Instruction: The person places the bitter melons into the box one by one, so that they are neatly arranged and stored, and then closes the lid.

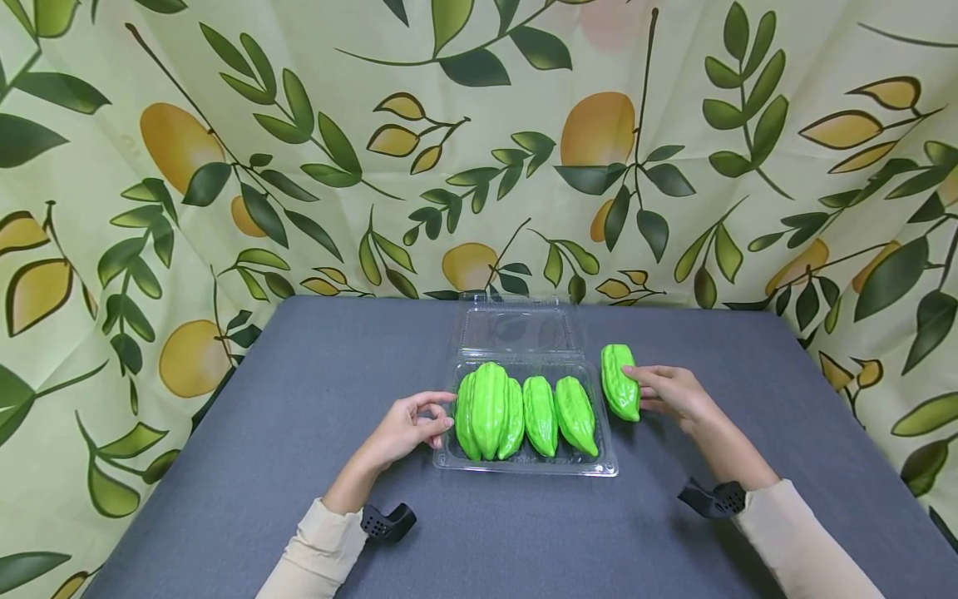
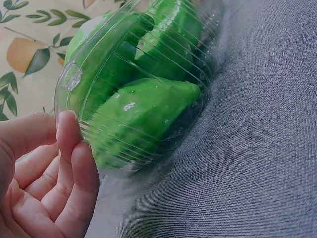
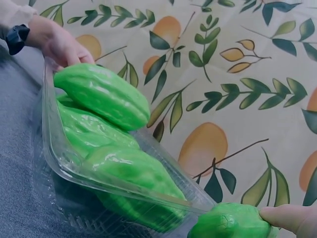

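Observation:
A clear plastic clamshell box stands with its lid folded back. Inside it lie several green, ribbed bitter melons, some stacked at the left end and others side by side to the right. My left hand pinches the box's left rim, fingertips on the plastic, as the left wrist view shows close up. Just outside the right wall, my right hand grips another bitter melon between thumb and fingers. Only the thumb of that hand appears in the right wrist view, on the melon's end.
The open lid reaches back toward the table's far edge. Grey cloth covers the table. A curtain printed with leaves and fruit hangs behind and along both sides. Each wrist wears a black strap-on camera.

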{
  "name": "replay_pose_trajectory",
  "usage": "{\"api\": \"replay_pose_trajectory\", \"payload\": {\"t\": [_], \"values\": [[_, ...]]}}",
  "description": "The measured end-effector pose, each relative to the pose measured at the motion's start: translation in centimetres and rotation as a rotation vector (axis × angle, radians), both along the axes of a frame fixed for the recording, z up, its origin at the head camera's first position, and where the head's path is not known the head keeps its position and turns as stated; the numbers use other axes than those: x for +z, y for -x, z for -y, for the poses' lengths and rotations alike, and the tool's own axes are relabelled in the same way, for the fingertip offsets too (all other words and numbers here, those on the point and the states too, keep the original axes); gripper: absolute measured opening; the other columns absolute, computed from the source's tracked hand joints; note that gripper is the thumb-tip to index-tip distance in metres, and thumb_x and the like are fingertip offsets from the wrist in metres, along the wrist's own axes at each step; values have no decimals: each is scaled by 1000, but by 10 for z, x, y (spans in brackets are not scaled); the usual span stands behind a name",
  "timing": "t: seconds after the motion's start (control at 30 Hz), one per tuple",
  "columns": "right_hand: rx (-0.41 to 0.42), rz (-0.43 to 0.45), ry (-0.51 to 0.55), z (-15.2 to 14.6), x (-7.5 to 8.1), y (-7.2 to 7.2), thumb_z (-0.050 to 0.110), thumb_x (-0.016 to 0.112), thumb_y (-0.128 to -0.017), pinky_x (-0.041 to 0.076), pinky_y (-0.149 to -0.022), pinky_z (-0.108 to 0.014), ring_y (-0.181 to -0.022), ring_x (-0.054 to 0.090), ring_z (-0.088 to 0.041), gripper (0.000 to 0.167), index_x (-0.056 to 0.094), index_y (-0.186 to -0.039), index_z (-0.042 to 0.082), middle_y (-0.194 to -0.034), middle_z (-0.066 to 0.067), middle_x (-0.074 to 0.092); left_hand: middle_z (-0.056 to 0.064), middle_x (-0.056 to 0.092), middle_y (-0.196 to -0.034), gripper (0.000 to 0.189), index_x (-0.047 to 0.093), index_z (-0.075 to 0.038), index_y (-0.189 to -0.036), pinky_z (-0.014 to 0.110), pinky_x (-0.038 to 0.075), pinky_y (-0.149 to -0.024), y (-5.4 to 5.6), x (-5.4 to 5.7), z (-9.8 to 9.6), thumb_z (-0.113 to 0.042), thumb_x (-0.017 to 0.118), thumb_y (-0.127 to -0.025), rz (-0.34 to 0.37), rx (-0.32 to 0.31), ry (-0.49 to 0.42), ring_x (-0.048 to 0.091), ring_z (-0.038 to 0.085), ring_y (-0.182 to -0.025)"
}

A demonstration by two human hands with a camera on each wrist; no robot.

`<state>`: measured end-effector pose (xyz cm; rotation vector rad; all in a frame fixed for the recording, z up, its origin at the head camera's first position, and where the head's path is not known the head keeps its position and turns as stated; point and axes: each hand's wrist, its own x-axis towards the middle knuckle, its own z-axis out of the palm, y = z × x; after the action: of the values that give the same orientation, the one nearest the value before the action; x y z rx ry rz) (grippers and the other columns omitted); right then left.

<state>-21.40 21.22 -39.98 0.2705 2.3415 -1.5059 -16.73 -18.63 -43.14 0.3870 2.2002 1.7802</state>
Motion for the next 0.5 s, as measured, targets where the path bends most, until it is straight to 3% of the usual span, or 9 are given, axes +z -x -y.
{"api": "replay_pose_trajectory", "payload": {"t": [0.33,0.5], "values": [[14,-13,18,1,2,-4,42,56,-94,56,-76,-18,-82,57,2,74,36,-139,-15,-101,4,58,-6,54,-82,44,48,10,-132,19,53,-59,0,1,-1,-4,60,-92,8,4,4,57,0,-55],[27,-17,12,3,5,-6,43,56,-94,55,-77,-17,-84,57,1,75,37,-139,-14,-105,2,59,-6,54,-83,44,49,9,-132,19,53,-59,0,1,-1,-5,60,-92,10,5,9,57,0,-56]]}}
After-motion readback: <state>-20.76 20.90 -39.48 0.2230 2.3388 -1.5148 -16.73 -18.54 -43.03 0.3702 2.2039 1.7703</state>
